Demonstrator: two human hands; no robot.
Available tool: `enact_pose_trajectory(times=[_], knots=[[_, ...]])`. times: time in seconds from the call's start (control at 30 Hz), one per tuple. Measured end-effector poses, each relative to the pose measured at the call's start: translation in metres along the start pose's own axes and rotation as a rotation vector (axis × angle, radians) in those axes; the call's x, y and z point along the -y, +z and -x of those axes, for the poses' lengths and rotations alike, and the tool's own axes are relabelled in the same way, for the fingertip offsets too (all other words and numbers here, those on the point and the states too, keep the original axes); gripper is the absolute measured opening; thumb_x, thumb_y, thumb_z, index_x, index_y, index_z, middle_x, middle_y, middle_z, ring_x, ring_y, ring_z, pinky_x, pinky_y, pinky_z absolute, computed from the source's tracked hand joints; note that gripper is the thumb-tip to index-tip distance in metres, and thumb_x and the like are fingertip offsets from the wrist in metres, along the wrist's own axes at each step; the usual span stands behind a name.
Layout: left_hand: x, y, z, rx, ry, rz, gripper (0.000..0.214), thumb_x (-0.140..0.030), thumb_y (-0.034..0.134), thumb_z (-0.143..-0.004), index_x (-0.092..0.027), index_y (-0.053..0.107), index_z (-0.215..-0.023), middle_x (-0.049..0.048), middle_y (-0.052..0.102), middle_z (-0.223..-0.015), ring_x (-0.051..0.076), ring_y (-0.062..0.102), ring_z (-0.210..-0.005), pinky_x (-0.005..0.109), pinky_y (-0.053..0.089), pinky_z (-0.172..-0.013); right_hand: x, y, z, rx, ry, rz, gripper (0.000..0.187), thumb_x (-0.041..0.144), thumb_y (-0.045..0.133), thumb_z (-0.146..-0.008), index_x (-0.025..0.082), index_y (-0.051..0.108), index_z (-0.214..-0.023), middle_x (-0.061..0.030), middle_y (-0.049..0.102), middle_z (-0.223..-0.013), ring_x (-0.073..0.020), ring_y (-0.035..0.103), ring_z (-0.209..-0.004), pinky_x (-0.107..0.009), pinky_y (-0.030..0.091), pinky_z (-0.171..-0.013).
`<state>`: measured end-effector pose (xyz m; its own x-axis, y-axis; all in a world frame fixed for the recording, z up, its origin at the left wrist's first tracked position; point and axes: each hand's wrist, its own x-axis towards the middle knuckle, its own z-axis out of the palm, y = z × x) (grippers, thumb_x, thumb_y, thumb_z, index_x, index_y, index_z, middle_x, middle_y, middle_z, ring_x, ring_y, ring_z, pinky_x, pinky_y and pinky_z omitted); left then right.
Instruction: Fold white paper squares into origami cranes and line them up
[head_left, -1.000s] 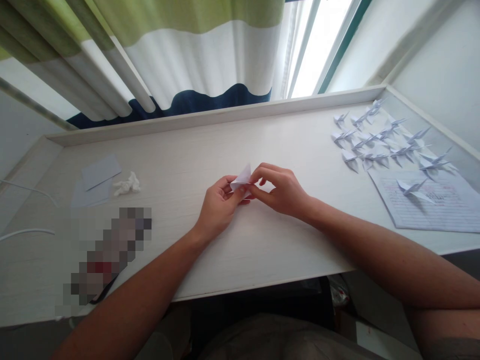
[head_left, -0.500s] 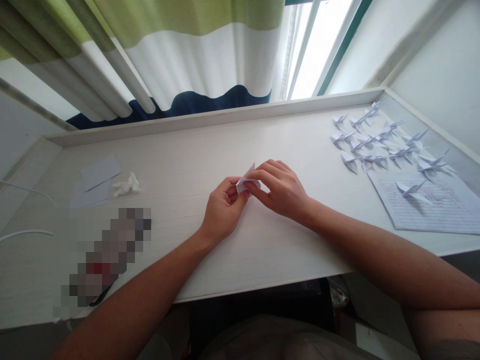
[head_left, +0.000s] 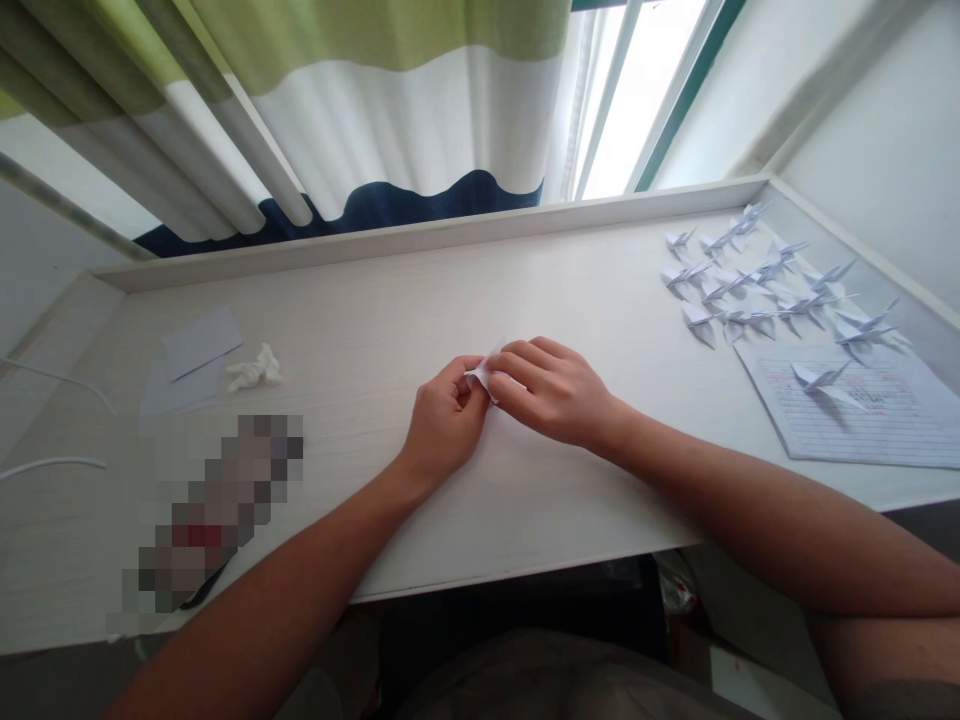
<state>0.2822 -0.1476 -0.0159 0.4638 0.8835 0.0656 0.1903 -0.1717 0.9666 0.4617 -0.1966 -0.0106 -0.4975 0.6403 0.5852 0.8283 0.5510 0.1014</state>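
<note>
A small piece of folded white paper is between my two hands, a little above the middle of the white desk. My left hand pinches it from the left, thumb against the curled fingers. From the right, my right hand closes over it with bent fingers, which hide most of the paper. Its exact shape cannot be made out. To the right stand several folded white paper cranes in a loose group, and one more crane rests on a lined, written-on notepad.
On the left lie white paper sheets, a crumpled tissue and a long blurred-out object. White cables reach in at the left edge. A raised rim runs along the desk's back, below a curtain.
My right hand has come slightly lower and its fingers have closed further over the paper, so less of it shows. My left hand has barely moved.
</note>
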Motion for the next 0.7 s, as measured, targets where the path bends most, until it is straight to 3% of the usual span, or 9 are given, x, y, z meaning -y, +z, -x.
enact_pose_trajectory(times=[0.2, 0.43, 0.63, 0.7], knots=[[-0.0001, 0.0038, 0.0024, 0.003, -0.017, 0.19, 0.021, -0.034, 0.074, -0.094, -0.022, 0.072, -0.11, 0.0008, 0.075, -0.081, 0.017, 0.066, -0.071, 0.029, 0.051, -0.07, 0.0024, -0.0032, -0.0038, -0.064, 0.004, 0.055, 0.017, 0.013, 0.049, -0.107, 0.02, 0.065, -0.105, -0.0104, 0.072, -0.098, -0.0244, 0.062, -0.091, -0.038, 0.046, -0.071], [-0.0072, 0.0049, 0.005, 0.057, -0.012, 0.307, 0.031, -0.035, 0.074, -0.094, -0.019, 0.064, -0.118, 0.0008, 0.076, -0.082, 0.018, 0.071, -0.076, 0.029, 0.055, -0.074, 0.0006, -0.0059, -0.0034, -0.085, 0.024, 0.01, 0.017, 0.013, 0.05, -0.108, 0.021, 0.062, -0.099, -0.0099, 0.072, -0.098, -0.0239, 0.064, -0.092, -0.038, 0.051, -0.076], [-0.0027, 0.0046, 0.0014, 0.101, -0.048, 0.633, 0.042, -0.058, 0.061, -0.099, -0.019, 0.069, -0.112, 0.0052, 0.078, -0.096, 0.024, 0.075, -0.095, 0.04, 0.06, -0.089, -0.0003, -0.0073, -0.0039, -0.185, -0.027, 0.015, 0.016, 0.009, 0.05, -0.106, 0.019, 0.063, -0.105, -0.0092, 0.072, -0.096, -0.0233, 0.065, -0.092, -0.037, 0.054, -0.076], [-0.0014, 0.0054, 0.0001, 0.083, -0.051, 0.639, 0.046, -0.062, 0.065, -0.097, -0.019, 0.07, -0.111, 0.0052, 0.077, -0.097, 0.022, 0.075, -0.094, 0.04, 0.061, -0.089, -0.0004, -0.0067, -0.0045, -0.199, -0.025, 0.007, 0.016, 0.009, 0.05, -0.106, 0.019, 0.063, -0.106, -0.0088, 0.072, -0.096, -0.0229, 0.065, -0.091, -0.037, 0.054, -0.075]])
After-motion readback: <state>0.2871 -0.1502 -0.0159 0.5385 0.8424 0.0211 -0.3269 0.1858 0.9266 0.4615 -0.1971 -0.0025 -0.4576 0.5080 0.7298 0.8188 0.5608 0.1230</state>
